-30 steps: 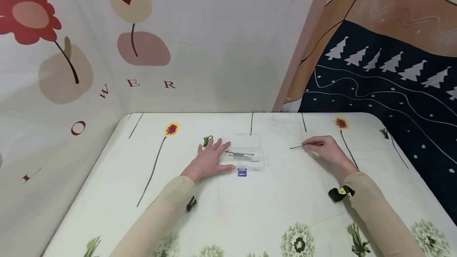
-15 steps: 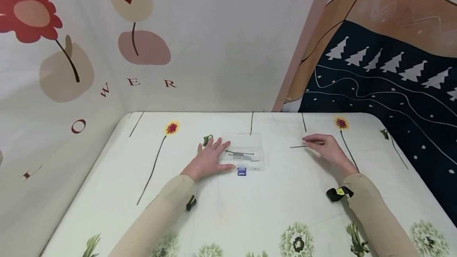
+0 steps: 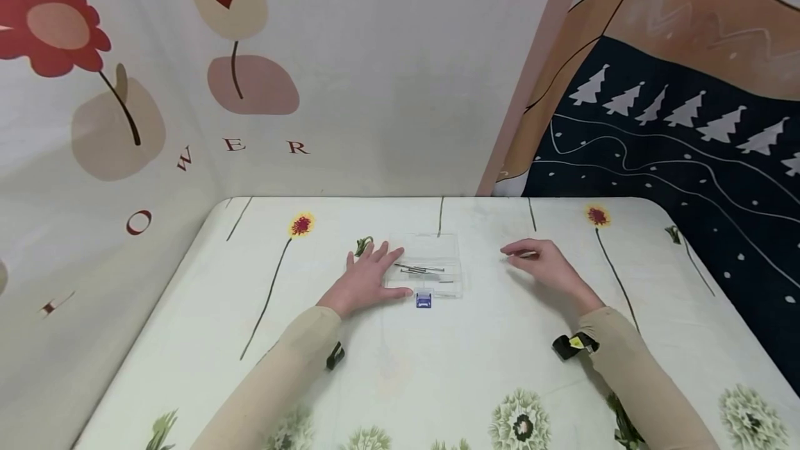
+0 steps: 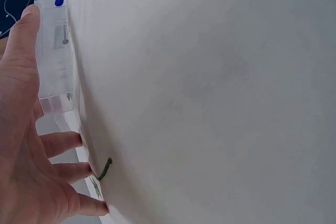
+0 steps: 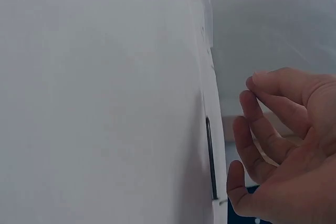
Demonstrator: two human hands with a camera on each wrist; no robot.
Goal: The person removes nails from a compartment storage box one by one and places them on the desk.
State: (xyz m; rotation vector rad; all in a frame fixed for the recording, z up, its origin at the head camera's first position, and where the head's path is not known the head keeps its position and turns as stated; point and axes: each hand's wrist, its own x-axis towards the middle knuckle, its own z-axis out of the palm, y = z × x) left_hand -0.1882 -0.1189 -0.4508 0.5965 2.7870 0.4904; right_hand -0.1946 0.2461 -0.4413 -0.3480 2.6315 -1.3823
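A clear plastic box (image 3: 431,246) lies on the table with several nails (image 3: 422,270) inside and a blue latch (image 3: 423,299) at its front. My left hand (image 3: 362,285) rests spread at the box's left side, thumb along the front edge and fingertips on the cloth. To the right, my right hand (image 3: 542,264) hovers above the cloth with its thumb and forefinger tips together and nothing seen between them. Under it, a single nail (image 5: 211,158) lies on the table in the right wrist view; the hand mostly covers it in the head view.
A white flower-print cloth (image 3: 437,367) covers the table. Behind it hangs a pale curtain (image 3: 387,75); at the right is a dark cloth (image 3: 687,179) with printed trees. A black strap (image 3: 570,346) sits at the right wrist.
My right hand first pinched the nail, then let it go onto the cloth, and has since shifted left over it. The left hand has stayed at the box.
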